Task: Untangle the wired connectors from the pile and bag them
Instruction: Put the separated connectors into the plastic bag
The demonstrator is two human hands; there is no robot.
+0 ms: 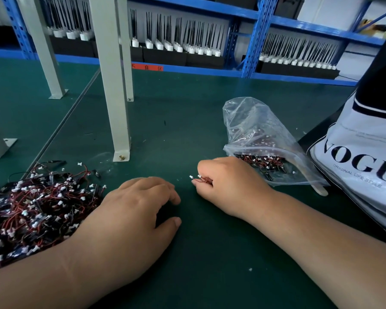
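Fingers of the left hand (129, 215) lay loosely curled and empty on the green mat (187, 121), the wrist touching the right edge of the tangled pile (36, 204). Across a bare strip of mat, the right hand (227, 186) pinched a small bunch of wired connectors (201, 179), 2 white plugs showing. Just beside it lay the clear bag (265, 139), connectors inside, next to a white tote (361, 166).

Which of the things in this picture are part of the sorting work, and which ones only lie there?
For the job: pile of wired connectors, clear plastic bag, connector pinched in the right hand.
Just lying about: white tote bag, grey frame post, shelf of black antennas.
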